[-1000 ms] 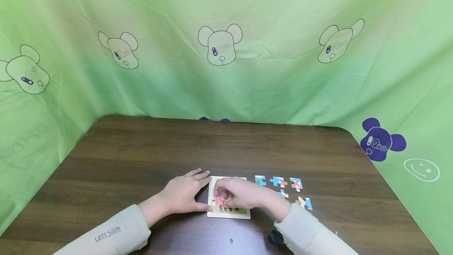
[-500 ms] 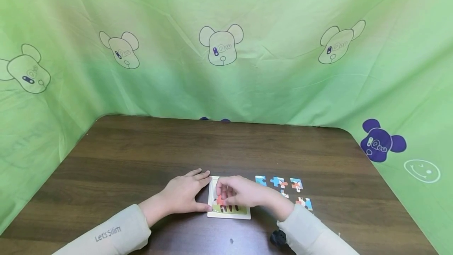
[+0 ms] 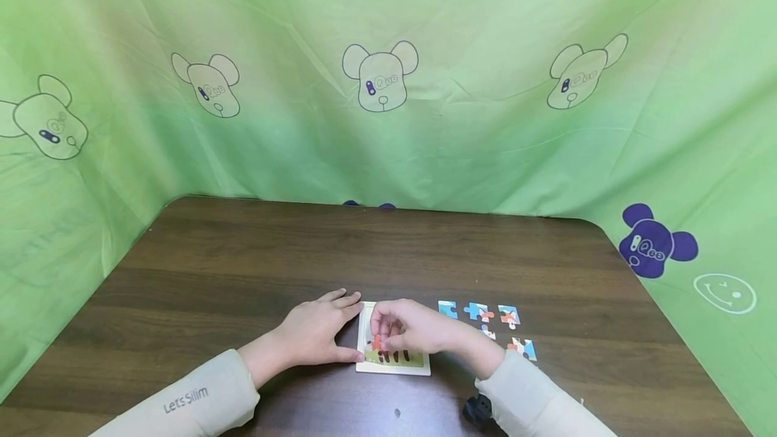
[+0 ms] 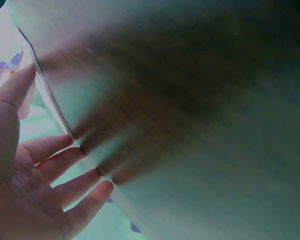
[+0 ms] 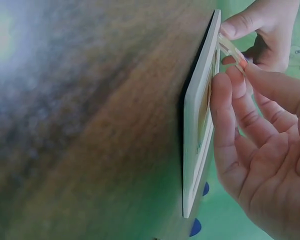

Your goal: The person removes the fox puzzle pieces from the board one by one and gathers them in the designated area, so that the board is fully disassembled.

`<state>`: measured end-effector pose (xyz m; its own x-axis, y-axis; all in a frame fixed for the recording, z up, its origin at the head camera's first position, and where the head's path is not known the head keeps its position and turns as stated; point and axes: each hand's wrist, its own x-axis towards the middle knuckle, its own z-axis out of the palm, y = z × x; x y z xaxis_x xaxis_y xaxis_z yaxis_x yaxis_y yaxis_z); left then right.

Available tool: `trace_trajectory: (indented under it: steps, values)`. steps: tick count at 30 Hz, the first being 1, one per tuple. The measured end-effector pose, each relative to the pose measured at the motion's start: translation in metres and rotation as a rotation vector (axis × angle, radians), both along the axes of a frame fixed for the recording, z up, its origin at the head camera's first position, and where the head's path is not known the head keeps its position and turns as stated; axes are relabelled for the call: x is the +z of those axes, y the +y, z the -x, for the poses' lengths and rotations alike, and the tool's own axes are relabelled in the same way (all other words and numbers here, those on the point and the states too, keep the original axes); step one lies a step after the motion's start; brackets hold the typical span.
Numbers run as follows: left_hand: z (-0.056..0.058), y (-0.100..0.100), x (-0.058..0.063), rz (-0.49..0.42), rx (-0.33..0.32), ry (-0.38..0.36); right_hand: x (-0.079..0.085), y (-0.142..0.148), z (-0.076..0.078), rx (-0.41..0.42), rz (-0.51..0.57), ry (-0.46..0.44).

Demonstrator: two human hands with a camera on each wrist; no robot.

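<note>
My left hand (image 3: 312, 332) lies at the left side of a pale-framed puzzle board (image 3: 394, 370), fingers spread and thumb tip at its lower left edge. The left wrist view shows the fingertips (image 4: 106, 186) against the table surface. Over the board, my right hand (image 3: 419, 326) pinches a puzzle piece between thumb and fingers. That puzzle piece (image 5: 234, 51), reddish-orange on its face, is tilted up from the board's left part in the right wrist view. Green ground with dark stripes shows on the board's lower part; my right hand hides much of the upper part.
To the board's right lie several loose puzzle pieces, among them a blue one (image 3: 446, 309), a blue-orange one (image 3: 477, 311) and a corner one (image 3: 508, 315). A dark round object (image 3: 477, 410) sits by the right sleeve. Green printed cloth (image 3: 388, 154) surrounds the brown table (image 3: 243, 255).
My right hand has shifted slightly right and up, uncovering more of the dark stripes, and the pinched piece now shows its reddish face tilted. My left hand has stayed in place.
</note>
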<state>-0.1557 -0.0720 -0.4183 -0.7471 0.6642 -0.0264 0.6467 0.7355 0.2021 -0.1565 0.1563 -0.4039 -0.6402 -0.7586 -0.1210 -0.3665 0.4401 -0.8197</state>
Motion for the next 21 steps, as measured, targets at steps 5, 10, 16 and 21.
trace_trajectory:
  steps: [5, 10, 16, 21]
  values:
    - [0.001, 0.000, 0.000, -0.001, -0.002, 0.000, -0.001, 0.001, 0.000, -0.006, 0.025, -0.005]
    - [0.001, 0.000, 0.000, 0.000, -0.001, -0.005, 0.000, 0.003, -0.001, -0.012, 0.038, -0.017]
    - [0.000, 0.001, 0.001, 0.009, 0.002, -0.008, 0.003, 0.008, -0.001, -0.022, 0.059, -0.021]
    - [0.000, 0.001, 0.000, 0.020, 0.006, -0.012, 0.002, 0.015, -0.001, -0.012, 0.060, 0.002]
